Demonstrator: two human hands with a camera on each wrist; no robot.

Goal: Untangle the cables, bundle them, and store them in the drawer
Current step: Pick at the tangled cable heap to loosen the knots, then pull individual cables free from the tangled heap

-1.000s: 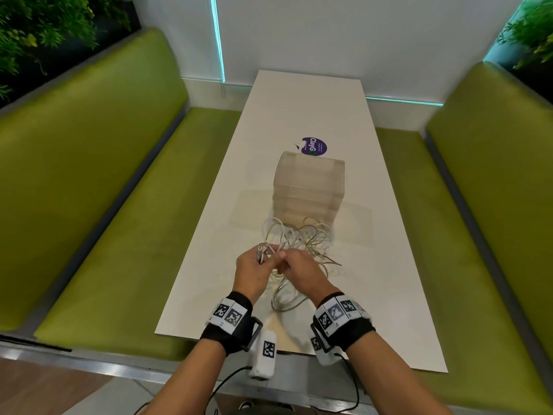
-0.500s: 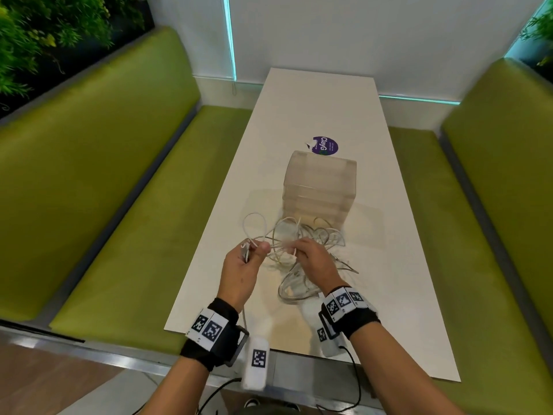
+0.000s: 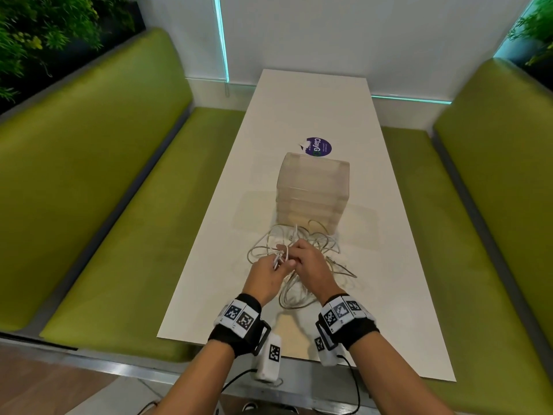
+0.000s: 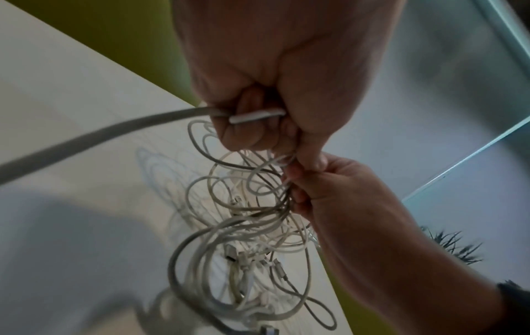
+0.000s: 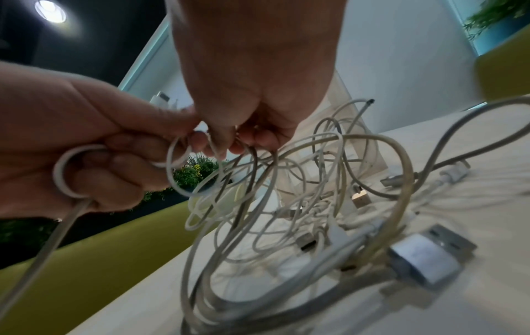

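Presently both fists grip the cables (image 3: 302, 250): left hand (image 3: 264, 277), right hand (image 3: 311, 265); tangle runs lengthwise toward the drawer unit (image 3: 312, 190).

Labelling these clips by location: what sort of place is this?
Probably a café or canteen booth: green padded benches flank a long white table, with a round sticker on it and plants behind.

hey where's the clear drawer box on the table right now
In the head view the translucent drawer unit stands mid-table, just beyond the cable tangle, with the purple sticker behind it.
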